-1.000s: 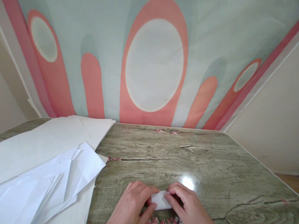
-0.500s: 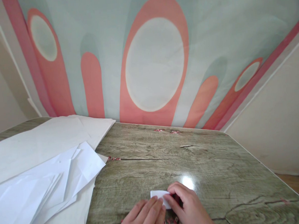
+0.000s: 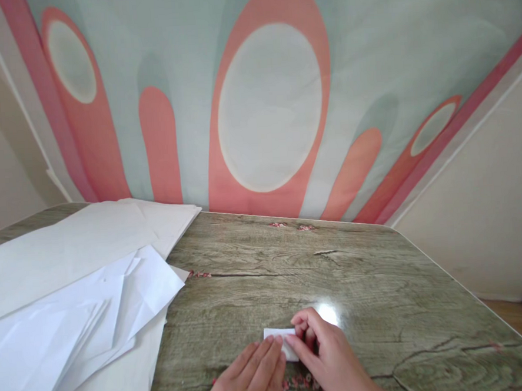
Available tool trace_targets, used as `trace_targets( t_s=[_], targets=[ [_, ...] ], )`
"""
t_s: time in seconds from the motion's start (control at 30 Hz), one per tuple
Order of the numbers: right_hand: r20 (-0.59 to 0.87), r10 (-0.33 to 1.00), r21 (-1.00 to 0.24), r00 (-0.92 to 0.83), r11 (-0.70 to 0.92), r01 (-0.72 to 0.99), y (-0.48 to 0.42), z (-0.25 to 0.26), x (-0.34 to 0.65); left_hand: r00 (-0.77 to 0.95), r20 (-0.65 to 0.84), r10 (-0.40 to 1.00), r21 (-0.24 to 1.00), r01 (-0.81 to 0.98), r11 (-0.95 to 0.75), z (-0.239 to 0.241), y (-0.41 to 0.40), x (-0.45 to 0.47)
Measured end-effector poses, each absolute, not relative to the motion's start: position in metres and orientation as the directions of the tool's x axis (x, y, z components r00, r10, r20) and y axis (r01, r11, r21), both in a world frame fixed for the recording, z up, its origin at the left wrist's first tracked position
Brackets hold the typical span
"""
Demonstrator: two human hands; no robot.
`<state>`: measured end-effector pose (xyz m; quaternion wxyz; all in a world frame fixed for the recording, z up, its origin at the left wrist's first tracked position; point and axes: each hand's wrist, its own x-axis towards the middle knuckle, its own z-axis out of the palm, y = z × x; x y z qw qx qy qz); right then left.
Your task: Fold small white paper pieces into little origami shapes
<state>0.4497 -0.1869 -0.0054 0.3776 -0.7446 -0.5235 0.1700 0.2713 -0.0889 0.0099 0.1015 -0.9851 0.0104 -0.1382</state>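
A small folded piece of white paper (image 3: 279, 332) lies on the table near the bottom middle of the head view. My left hand (image 3: 253, 374) rests flat, its outstretched fingers together and their tips pressing on the paper's near left part. At the paper's right edge, my right hand (image 3: 328, 356) has its thumb on top and its other fingers curled beside it, gripping that edge. The near part of the paper is hidden under my left fingers.
The wood-patterned table (image 3: 363, 283) has a rounded far right corner. To the left lie folded white paper sheets (image 3: 147, 285) on a stack of larger off-white sheets (image 3: 99, 229). A wall hanging (image 3: 189, 105) with coral shapes stands behind the table.
The right hand's index finger has lifted slightly and the paper looks flatter at its far edge. Both hands stay at the paper. The camera view has shifted a little.
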Motion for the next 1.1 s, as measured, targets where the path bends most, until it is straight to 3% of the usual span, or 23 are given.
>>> trace_targets(
  t_s=[0.13,0.23,0.5,0.67,0.87,1.1],
  targets=[
    [0.119,0.906,-0.840,0.406,-0.126,0.527,-0.189,-0.001,0.453,0.957,0.283,-0.056,-0.200,0.002,-0.980,0.005,-0.089,0.271],
    [0.147,0.886,-0.849,0.440,-0.116,0.516,-0.191,0.003,0.454,0.957,0.284,-0.060,-0.196,-0.003,-0.981,0.002,-0.088,0.271],
    [0.332,0.877,-0.753,0.349,0.024,0.657,-0.198,0.002,0.456,0.958,0.274,-0.085,-0.194,-0.031,-0.981,0.005,-0.085,0.272],
    [0.456,0.877,-0.575,0.152,0.160,0.802,-0.201,0.006,0.451,0.965,0.255,-0.067,-0.178,-0.021,-0.984,0.008,-0.087,0.274],
    [0.451,0.890,-0.460,0.067,0.168,0.872,-0.201,0.006,0.449,0.967,0.251,-0.034,-0.140,0.001,-0.990,0.006,-0.087,0.271],
    [0.452,0.891,-0.452,0.042,0.189,0.872,-0.200,0.003,0.450,0.971,0.238,-0.036,-0.192,0.010,-0.981,0.002,-0.086,0.269]
  ],
)
